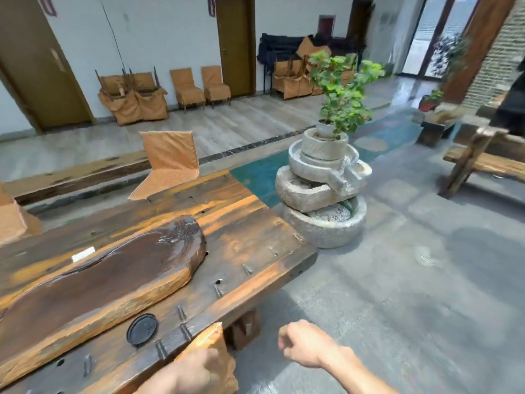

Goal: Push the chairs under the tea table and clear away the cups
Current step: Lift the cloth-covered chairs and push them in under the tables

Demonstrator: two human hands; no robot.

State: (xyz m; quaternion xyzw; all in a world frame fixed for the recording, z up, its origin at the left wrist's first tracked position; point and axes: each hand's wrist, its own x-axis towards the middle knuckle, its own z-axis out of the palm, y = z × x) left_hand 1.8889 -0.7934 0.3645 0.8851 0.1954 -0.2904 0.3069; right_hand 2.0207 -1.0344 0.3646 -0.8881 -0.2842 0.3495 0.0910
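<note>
The left hand rests on the top of the near chair, fingers folded over the orange-covered backrest, so it is gripping that chair; the chair stands hard against the near edge of the table, close to its right-hand corner, and the table lies straight ahead of the grip, so any further push goes forward, across the table's long axis, which runs from lower left to upper right. The right hand hangs free over the floor, loosely curled and holding nothing; the left is plainly the nearer hand for this chair. A second chair sits at the far side, its seat tucked to the table edge; a third is cut off at the left border. The near chair's seat and legs are hidden below the frame, so how far under it already sits cannot be told. No cups show; a dark round disc by the wooden tray is perhaps a coaster or lid.
</note>
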